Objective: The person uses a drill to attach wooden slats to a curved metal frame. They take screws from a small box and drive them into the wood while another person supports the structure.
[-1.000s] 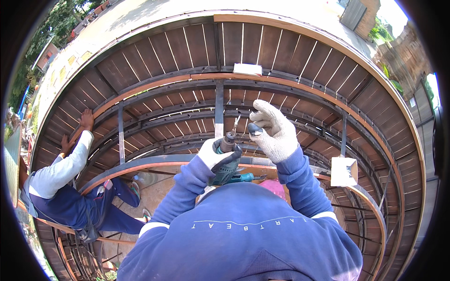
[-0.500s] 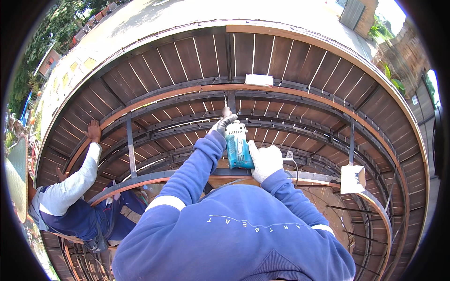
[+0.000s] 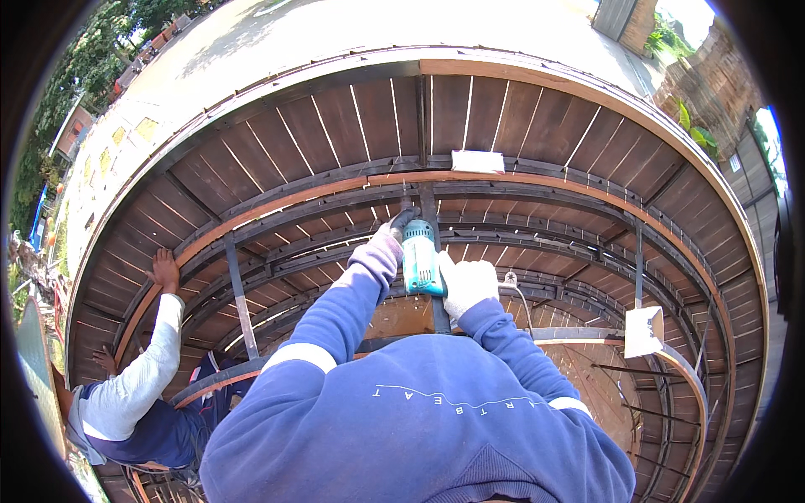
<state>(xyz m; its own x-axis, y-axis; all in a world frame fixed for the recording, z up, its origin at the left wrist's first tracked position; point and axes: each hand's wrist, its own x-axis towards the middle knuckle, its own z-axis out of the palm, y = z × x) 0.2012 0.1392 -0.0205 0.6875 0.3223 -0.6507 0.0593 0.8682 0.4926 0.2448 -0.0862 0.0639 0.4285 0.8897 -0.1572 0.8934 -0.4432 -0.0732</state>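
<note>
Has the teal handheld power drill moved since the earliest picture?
Yes: the drill moved forward, much nearer the curved reddish-brown rail.

Handle of the teal drill (image 3: 422, 258) hidden beneath the right fingers (image 3: 449, 268), bit (image 3: 404, 193) tip indistinct

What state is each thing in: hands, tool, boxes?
Teal drill: pointing forward; running or not, unclear.
Left hand: gloved, gripping its front.
Right hand: gloved, gripping its rear.
White box: lying along the curved rail.
White carton: apparently open.
Co-worker's forward hand: resting on that rail.
</note>
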